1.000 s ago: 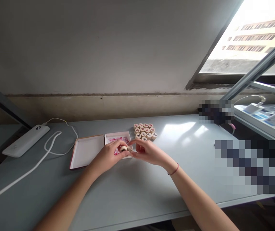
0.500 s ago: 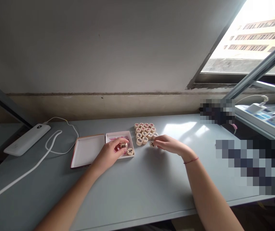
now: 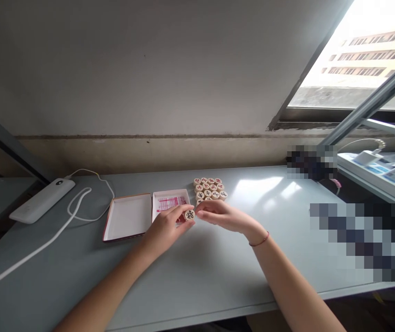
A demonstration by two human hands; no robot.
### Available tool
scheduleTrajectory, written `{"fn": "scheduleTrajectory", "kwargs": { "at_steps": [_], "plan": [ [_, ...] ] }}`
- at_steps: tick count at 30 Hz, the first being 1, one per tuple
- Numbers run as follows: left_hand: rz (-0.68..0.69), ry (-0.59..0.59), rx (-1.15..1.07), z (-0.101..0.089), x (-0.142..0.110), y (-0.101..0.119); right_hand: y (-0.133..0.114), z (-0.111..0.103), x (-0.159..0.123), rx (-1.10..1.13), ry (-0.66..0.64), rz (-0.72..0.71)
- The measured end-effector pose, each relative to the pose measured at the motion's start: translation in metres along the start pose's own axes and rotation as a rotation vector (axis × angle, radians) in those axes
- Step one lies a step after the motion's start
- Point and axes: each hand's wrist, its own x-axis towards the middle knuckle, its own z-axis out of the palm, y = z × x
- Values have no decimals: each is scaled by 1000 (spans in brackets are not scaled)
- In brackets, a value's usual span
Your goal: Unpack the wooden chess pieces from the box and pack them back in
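- Head view, surface: a pale grey-blue table fills the lower half of the frame, its far edge against a grey wall with a darker band along the base. Window light makes a bright patch on the tabletop right of centre.
- Head view, room: a window sits in the upper right corner, showing a multi-storey building outside; a metal bar runs diagonally across it. Blurred blocks cover parts of the right side.
- Head view, left: a white power bank lies at the left edge of the table, with a white cable looping from it towards the lower left.
- Head view, centre: an open white box tray with a red-lined sheet inside lies just beside its empty lid, which is on its left.
- Just right of the tray, a cluster of wooden Chinese chess pieces stands in tight rows on the table.
- The left hand pinches one chess piece between thumb and fingers, at the tray's near right corner, its face towards the camera.
- The right hand has its fingers curled, tips just beside that piece; whether it holds anything cannot be told. A thin red band circles its wrist.
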Motion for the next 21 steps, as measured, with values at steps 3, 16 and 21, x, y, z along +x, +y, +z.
{"fn": "scheduleTrajectory", "kwargs": {
  "at_steps": [3, 16, 21],
  "plan": [
    [56, -6, 10, 2, -1, 2, -5, 11, 4, 13, -34, -12],
    [14, -48, 39, 1, -2, -2, 32, -42, -13, -45, 286, 291],
    [10, -53, 51, -1, 0, -4, 49, -44, -9, -108, 269, 407]
  ]
}}
